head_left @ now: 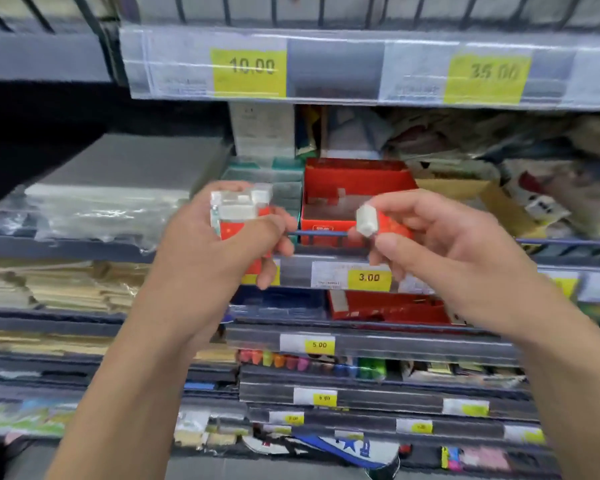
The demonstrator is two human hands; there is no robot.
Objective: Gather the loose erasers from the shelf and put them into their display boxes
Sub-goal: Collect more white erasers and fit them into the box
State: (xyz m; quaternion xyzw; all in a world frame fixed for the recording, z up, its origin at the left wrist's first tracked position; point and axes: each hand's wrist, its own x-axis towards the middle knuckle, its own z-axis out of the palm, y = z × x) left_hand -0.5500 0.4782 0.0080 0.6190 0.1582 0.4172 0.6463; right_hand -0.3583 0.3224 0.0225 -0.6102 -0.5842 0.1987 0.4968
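From the head camera I see my left hand (222, 233) curled around a bundle of erasers (238, 213), white blocks in red sleeves, held upright in front of the shelf (319, 268). My right hand (440, 237) pinches one single eraser (378, 223) between thumb and fingers, its white end pointing to the left hand. Both hands hang just before the front edge of the shelf. Behind them, at this front edge, stands an open red display box (354, 188); it seems nearly empty, but the picture is blurred. A yellow price tag (368, 278) sits on the edge below.
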